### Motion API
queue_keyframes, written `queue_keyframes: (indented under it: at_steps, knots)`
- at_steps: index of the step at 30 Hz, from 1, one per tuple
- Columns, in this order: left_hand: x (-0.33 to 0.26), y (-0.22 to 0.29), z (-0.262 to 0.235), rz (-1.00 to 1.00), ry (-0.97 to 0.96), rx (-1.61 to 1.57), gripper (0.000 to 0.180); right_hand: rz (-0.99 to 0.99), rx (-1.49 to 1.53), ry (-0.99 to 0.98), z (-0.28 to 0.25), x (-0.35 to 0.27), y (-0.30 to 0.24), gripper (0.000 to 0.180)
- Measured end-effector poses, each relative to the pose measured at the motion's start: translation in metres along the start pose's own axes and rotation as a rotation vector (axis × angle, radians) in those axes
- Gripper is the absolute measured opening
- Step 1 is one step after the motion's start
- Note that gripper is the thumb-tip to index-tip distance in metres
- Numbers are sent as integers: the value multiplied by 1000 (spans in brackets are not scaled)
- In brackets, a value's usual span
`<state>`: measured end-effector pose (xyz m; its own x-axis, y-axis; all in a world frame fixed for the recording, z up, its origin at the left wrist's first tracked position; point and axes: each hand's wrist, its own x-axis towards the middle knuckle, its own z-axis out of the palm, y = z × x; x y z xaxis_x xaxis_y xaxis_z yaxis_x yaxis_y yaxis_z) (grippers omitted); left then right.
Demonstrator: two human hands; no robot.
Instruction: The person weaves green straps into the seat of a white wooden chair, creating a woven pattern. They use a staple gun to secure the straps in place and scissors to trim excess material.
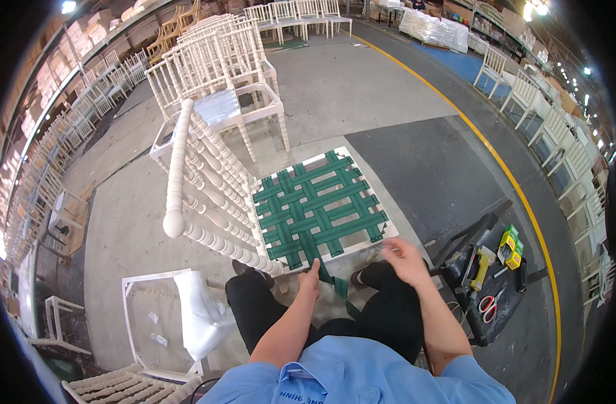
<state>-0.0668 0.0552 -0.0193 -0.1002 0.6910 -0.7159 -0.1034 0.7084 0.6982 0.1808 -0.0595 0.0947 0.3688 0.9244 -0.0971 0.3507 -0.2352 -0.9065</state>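
Note:
In front of me stands a cream-white wooden chair (pixel 175 222) with turned spindles in its back. Green straps (pixel 315 202) are woven over and under each other across its open seat frame, leaving gaps. My left hand (pixel 309 281) is closed on a green webbing strap (pixel 340 288) at the near edge of the seat. The strap's loose end hangs down between my knees. My right hand (pixel 405 261) is raised beside the near right corner of the seat, off the weave. Its fingers are curled together, and what they hold, if anything, is too small to tell.
On a black stool (pixel 486 326) at my right lie red-handled scissors (pixel 490 306), a yellow-handled tool (pixel 482 268) and a yellow-green box (pixel 510 248). Similar unpainted-looking chairs (pixel 220 74) stand in rows beyond. A white chair frame (pixel 129 316) with white wrapping (pixel 199 316) lies at my left.

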Motion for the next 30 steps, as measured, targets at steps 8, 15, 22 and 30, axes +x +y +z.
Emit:
queue_keyframes:
  at_steps: [8, 15, 22, 30]
  knots:
    - [10, -27, -24, 128, -319, 146, 27, 158, 34, -366, 117, 49, 34, 45]
    - [-17, -67, -46, -264, -392, 393, 32, 726, 207, -545, 198, 76, 52, 48]
    - [45, -23, -54, 108, -364, 415, 44, 444, 96, -372, 211, 43, 86, 43]
    - [60, -20, -48, 86, -223, 270, 41, 344, -490, -600, 205, -5, 121, 48]
